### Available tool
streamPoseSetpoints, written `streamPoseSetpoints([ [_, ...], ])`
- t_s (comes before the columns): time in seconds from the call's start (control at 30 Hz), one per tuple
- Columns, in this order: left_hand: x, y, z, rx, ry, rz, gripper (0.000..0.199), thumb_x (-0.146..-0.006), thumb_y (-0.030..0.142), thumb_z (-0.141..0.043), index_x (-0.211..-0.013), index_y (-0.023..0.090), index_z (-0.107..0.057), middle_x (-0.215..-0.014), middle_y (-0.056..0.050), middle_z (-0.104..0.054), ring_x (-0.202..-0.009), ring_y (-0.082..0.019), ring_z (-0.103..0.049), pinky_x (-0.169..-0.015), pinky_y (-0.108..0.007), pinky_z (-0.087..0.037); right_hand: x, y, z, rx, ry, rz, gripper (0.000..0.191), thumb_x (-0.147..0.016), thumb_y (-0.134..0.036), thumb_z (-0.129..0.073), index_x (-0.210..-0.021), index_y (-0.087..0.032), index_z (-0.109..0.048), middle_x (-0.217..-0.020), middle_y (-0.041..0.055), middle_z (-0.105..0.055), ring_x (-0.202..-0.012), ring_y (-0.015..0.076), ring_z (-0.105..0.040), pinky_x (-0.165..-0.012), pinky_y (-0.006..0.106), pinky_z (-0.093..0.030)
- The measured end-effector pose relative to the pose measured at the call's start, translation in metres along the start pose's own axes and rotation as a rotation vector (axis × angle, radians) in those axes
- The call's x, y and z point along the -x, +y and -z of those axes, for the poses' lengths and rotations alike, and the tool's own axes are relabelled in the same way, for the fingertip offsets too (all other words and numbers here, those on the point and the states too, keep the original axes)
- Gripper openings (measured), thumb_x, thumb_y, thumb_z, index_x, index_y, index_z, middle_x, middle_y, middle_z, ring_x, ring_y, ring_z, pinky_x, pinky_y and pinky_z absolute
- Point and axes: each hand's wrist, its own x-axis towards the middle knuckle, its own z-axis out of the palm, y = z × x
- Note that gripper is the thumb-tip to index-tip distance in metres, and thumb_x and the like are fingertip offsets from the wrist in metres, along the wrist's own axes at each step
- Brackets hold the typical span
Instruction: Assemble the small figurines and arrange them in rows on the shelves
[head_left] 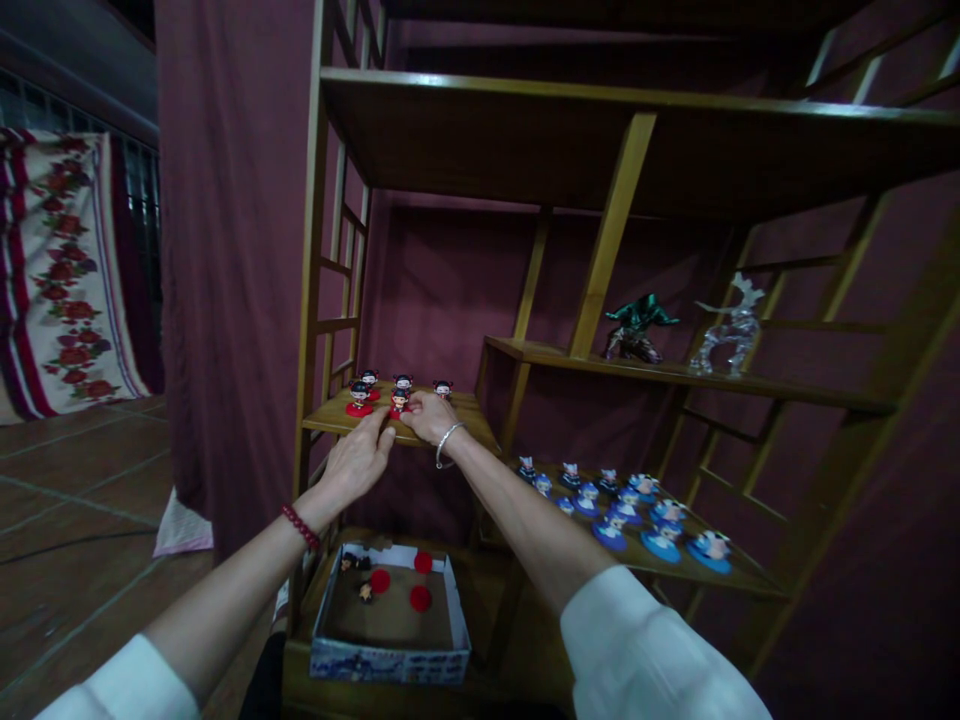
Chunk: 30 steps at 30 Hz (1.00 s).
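On a small wooden shelf [330, 413], several black-haired figurines stand on round red bases. My right hand [433, 420], with a silver bracelet at its wrist, has its fingertips closed on the front middle figurine [400, 402]. My left hand [358, 460], wearing a red bead bracelet, is just to the left with fingers stretched out. Its fingertips come close to that figurine's red base; whether they touch it I cannot tell. A front left figurine [359, 396] stands beside it, and a back right figurine [443, 389] is partly hidden behind my right hand.
Below, an open cardboard box [390, 665] holds loose figurines and red discs [420, 599]. Several blue-based figurines [661, 540] occupy a lower shelf at right. A green-and-dark statuette [637, 328] and a clear statuette [731, 328] stand above. Upright posts [611, 235] divide the shelving.
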Motion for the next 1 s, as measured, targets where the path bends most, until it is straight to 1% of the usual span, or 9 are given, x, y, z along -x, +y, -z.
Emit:
streamPoseSetpoints([
  [0.13,0.003,0.002,-0.001,-0.010,0.009,-0.007,0.042,-0.088,0.034,-0.030,-0.125,0.017,-0.041,-0.127,-0.009,-0.047,-0.113,-0.021,-0.048,-0.094,-0.037,-0.038,0.001,0.000,0.001,-0.010,0.010,-0.002,0.023,-0.067,-0.026,-0.061,-0.089,-0.020,-0.064,-0.089,0.0018,-0.068,-0.081,0.0136,-0.061,-0.069,0.020,-0.044],
  [0.37,0.015,0.009,-0.002,-0.052,0.064,-0.044,0.038,-0.088,0.029,-0.029,-0.122,0.018,-0.044,-0.128,-0.008,-0.044,-0.107,-0.019,-0.051,-0.087,-0.033,-0.044,0.007,0.005,0.004,-0.058,0.028,-0.030,0.029,-0.068,-0.025,-0.061,-0.096,-0.018,-0.061,-0.094,0.0038,-0.067,-0.083,0.0135,-0.062,-0.075,0.021,-0.046],
  [0.5,0.023,0.013,-0.006,-0.103,0.084,-0.045,0.040,-0.087,0.029,-0.030,-0.125,0.020,-0.040,-0.132,-0.006,-0.039,-0.096,-0.019,-0.056,-0.079,-0.032,-0.048,0.017,0.006,0.009,-0.071,0.039,-0.020,0.031,-0.070,-0.024,-0.060,-0.100,-0.016,-0.060,-0.098,0.0055,-0.066,-0.085,0.0138,-0.062,-0.077,0.021,-0.046],
  [0.57,0.028,0.016,-0.009,-0.147,0.106,-0.042,0.042,-0.086,0.029,-0.031,-0.127,0.020,-0.037,-0.134,-0.006,-0.038,-0.096,-0.019,-0.056,-0.077,-0.032,-0.049,0.024,0.005,0.012,-0.069,0.041,0.003,0.031,-0.070,-0.024,-0.059,-0.100,-0.016,-0.059,-0.098,0.0056,-0.065,-0.085,0.0136,-0.061,-0.076,0.021,-0.046],
  [0.7,0.038,0.022,-0.013,-0.239,0.184,-0.063,0.044,-0.085,0.028,-0.033,-0.128,0.018,-0.037,-0.135,-0.007,-0.036,-0.107,-0.023,-0.048,-0.082,-0.035,-0.046,0.041,0.002,0.019,-0.045,0.048,0.050,0.029,-0.072,-0.025,-0.057,-0.101,-0.019,-0.060,-0.091,0.0027,-0.066,-0.082,0.0123,-0.061,-0.075,0.021,-0.046],
  [0.8,0.044,0.026,-0.015,-0.297,0.240,-0.097,0.045,-0.085,0.026,-0.034,-0.128,0.014,-0.038,-0.134,-0.010,-0.037,-0.112,-0.026,-0.041,-0.091,-0.038,-0.038,0.054,0.001,0.021,-0.055,0.088,0.107,0.026,-0.074,-0.023,-0.055,-0.099,-0.019,-0.061,-0.087,0.0027,-0.066,-0.077,0.0117,-0.060,-0.073,0.022,-0.046],
  [0.87,0.048,0.028,-0.017,-0.322,0.254,-0.129,0.046,-0.084,0.024,-0.034,-0.128,0.012,-0.039,-0.134,-0.011,-0.038,-0.113,-0.027,-0.039,-0.095,-0.040,-0.034,0.061,0.002,0.020,-0.088,0.122,0.167,0.024,-0.075,-0.022,-0.053,-0.097,-0.018,-0.061,-0.089,0.0032,-0.064,-0.076,0.0112,-0.060,-0.073,0.022,-0.046],
  [0.93,0.052,0.029,-0.019,-0.323,0.254,-0.155,0.046,-0.083,0.023,-0.035,-0.128,0.013,-0.039,-0.134,-0.010,-0.037,-0.114,-0.028,-0.037,-0.096,-0.041,-0.032,0.069,0.004,0.017,-0.113,0.162,0.238,0.022,-0.076,-0.020,-0.052,-0.094,-0.018,-0.062,-0.093,0.0033,-0.063,-0.079,0.0113,-0.058,-0.077,0.023,-0.045],
  [1.0,0.056,0.030,-0.023,-0.305,0.258,-0.178,0.046,-0.082,0.021,-0.036,-0.127,0.015,-0.039,-0.136,-0.009,-0.036,-0.116,-0.028,-0.036,-0.096,-0.042,-0.032,0.075,0.007,0.015,-0.114,0.206,0.313,0.020,-0.077,-0.018,-0.050,-0.092,-0.019,-0.063,-0.097,0.0032,-0.062,-0.088,0.0122,-0.056,-0.084,0.025,-0.043],
])
